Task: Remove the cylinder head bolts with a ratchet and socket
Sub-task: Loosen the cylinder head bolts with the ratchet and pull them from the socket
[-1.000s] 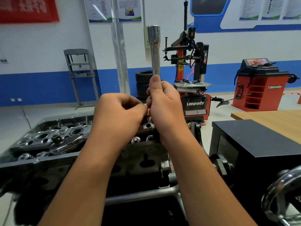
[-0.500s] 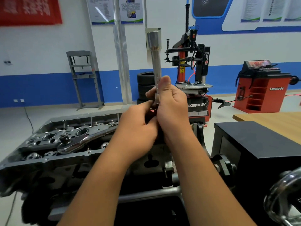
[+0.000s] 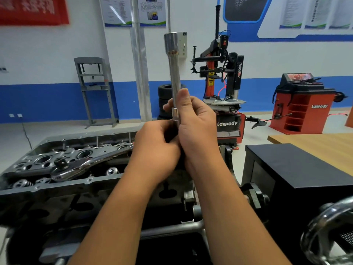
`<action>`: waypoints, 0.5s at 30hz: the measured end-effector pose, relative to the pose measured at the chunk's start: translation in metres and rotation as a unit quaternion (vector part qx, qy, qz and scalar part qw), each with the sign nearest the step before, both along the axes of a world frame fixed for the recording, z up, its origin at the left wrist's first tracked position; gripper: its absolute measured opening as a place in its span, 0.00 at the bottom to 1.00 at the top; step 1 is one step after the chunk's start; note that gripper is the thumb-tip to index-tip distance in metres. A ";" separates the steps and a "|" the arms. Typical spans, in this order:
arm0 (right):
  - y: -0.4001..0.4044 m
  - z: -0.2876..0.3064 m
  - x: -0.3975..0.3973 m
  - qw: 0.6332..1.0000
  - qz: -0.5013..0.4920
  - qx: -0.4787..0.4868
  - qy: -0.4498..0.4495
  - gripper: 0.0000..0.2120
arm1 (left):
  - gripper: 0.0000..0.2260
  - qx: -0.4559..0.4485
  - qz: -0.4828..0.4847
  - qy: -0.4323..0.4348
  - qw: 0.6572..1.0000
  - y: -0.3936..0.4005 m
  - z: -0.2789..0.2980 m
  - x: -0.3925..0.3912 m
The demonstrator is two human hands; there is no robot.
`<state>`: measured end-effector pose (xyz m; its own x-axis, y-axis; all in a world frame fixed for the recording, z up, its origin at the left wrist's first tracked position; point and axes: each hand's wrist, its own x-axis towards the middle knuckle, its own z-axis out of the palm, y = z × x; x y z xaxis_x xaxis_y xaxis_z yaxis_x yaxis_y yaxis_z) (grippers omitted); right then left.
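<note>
Since a second ago, both hands have drawn closer together at the foot of the raised tool, and the left hand (image 3: 155, 148), formerly apart to the left, now presses against the right.

Item: long extension bar (image 3: 175, 87), chrome, held upright with a deep socket (image 3: 171, 44) on its upper end. Position: above the engine, in front of the tyre changer (image 3: 221, 88).

Item: right hand (image 3: 194, 129). Fingers wrapped round the lower bar, thumb lying up along the shaft.

Item: left hand. Fingers curled in at the bar's bottom end, just under a small chrome collar (image 3: 175, 112); what they pinch there is hidden.

Item: ratchet (image 3: 84, 165), chrome, lying loose and untouched on top of the cylinder head (image 3: 63, 161), drive square pointing up, handle running back toward the hands.

Item: cylinder head, grey, mounted on a stand, valve springs and bores exposed. Bolts not distinguishable from here.

Item: black cabinet (image 3: 298, 169), right of the engine, beside a wooden table (image 3: 315, 146).

Item: red wheel balancer (image 3: 303, 104), far right against the wall.

Item: grey shop press frame (image 3: 93, 88), left wall; stacked tyres (image 3: 165, 100) behind the bar.
</note>
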<state>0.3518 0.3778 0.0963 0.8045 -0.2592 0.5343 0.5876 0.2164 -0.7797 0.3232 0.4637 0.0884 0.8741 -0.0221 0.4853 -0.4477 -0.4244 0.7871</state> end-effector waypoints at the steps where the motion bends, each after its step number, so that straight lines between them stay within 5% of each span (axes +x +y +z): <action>1: 0.000 0.001 0.000 1.000 0.006 -0.007 0.000 0.14 | 0.11 0.012 0.029 -0.016 0.999 -0.002 0.000 0.000; 9: 0.004 0.010 -0.001 0.986 -0.086 -0.136 0.050 0.25 | 0.16 0.154 0.075 -0.010 0.985 0.006 0.017 -0.011; 15: 0.010 0.009 -0.006 0.991 -0.105 -0.083 0.021 0.26 | 0.12 0.084 0.154 -0.007 0.984 0.016 0.021 -0.025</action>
